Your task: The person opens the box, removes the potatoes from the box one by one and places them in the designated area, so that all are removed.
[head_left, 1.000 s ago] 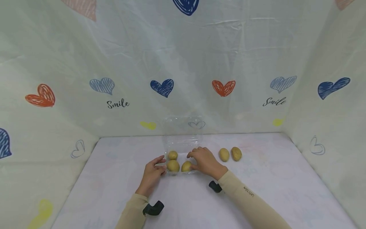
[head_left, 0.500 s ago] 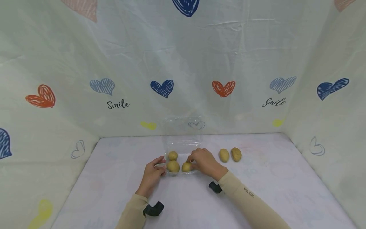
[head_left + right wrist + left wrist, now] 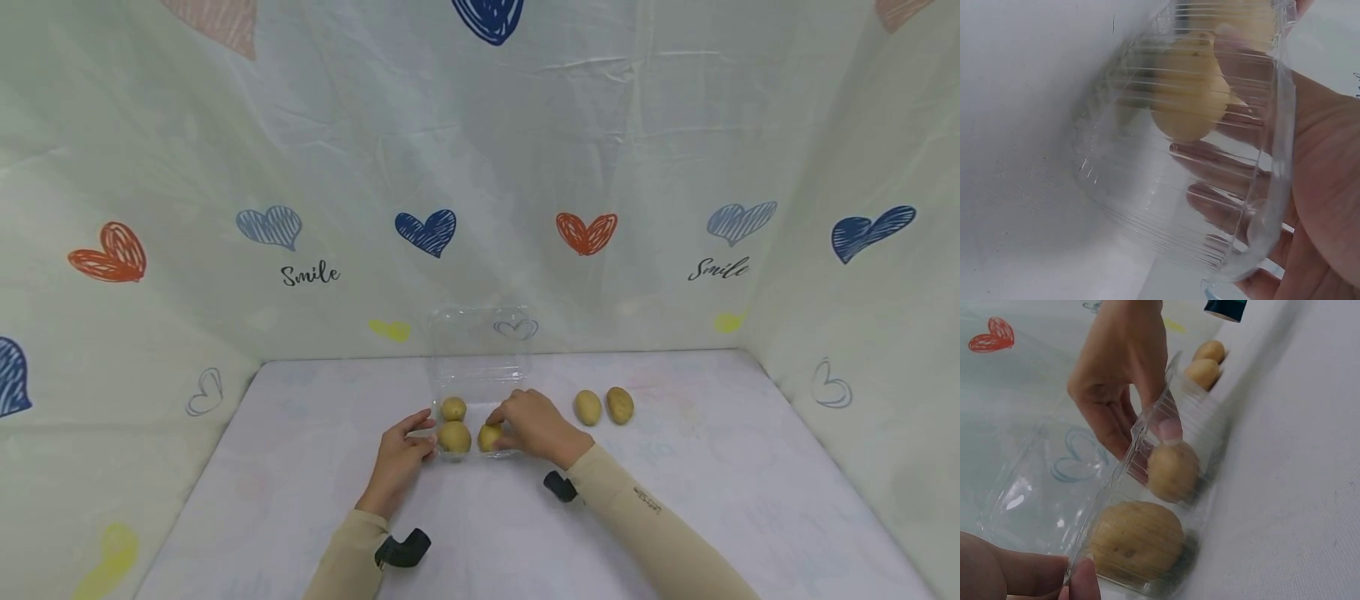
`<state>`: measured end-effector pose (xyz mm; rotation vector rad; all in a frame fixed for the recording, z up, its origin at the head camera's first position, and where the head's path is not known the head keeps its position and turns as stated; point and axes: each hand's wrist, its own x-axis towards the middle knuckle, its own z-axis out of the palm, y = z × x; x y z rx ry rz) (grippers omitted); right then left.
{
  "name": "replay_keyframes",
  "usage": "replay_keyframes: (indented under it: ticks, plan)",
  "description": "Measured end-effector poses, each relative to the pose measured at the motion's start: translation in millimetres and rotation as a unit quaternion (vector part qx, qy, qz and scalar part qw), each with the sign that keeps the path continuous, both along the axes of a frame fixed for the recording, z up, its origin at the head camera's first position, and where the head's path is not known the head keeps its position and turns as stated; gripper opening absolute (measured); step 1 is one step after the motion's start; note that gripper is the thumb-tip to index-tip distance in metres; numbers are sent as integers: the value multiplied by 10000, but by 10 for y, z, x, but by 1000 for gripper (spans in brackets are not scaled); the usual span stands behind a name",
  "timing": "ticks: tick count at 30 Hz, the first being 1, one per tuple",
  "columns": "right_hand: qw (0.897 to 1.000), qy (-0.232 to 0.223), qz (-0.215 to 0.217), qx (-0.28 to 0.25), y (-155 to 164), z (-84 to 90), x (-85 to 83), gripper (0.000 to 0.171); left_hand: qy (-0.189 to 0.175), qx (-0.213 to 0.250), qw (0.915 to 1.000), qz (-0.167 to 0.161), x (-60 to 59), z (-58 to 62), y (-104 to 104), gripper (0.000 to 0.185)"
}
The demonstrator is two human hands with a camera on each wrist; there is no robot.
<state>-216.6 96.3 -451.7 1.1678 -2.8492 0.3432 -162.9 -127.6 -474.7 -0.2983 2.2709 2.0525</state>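
Observation:
A clear plastic clamshell box (image 3: 480,454) stands on the table, its transparent lid (image 3: 480,342) raised at the back. Inside on the left, a small potato (image 3: 453,408) lies behind a larger potato (image 3: 454,437). My left hand (image 3: 401,458) pinches the box's left rim between thumb and finger, as the left wrist view shows. Reaching into the box from the right, my right hand (image 3: 536,427) holds another potato (image 3: 1174,472) between thumb and fingers near the front wall. The right wrist view shows those fingers and the potato (image 3: 1190,90) through the ribbed plastic.
Two loose potatoes, a paler one (image 3: 587,407) and a browner one (image 3: 620,405), lie side by side on the white table (image 3: 675,500), right of the box. Behind the table hangs a white sheet (image 3: 645,167) printed with hearts. Each wrist carries a dark camera mount (image 3: 403,548).
My right fingers have closed in on the potato at the box's front, which has shifted very slightly right. My left hand stays at the box's left rim.

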Motion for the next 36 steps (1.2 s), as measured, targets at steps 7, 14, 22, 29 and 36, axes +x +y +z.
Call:
replay_keyframes:
  ticks: [7, 14, 22, 29, 36]
  plan:
    - [9991, 69, 408, 61, -31, -24, -67, 37, 21, 80, 10000, -43, 11, 9, -5, 47]
    - [9959, 88, 828, 345, -18, -1, -93, 37, 30, 71, 10000, -30, 6, -2, -1, 47]
    - [9937, 166, 910, 629, -27, -3, -118, 40, 49, 112, 9999, -4, 2, 3, -4, 47]
    - [9935, 176, 941, 612, -38, -26, -155, 39, 126, 131, 9998, -41, 12, 11, -1, 46]
    - [9891, 828, 1032, 649, 32, -8, -144, 47, 15, 76, 10000, 9, 20, 12, 0, 47]
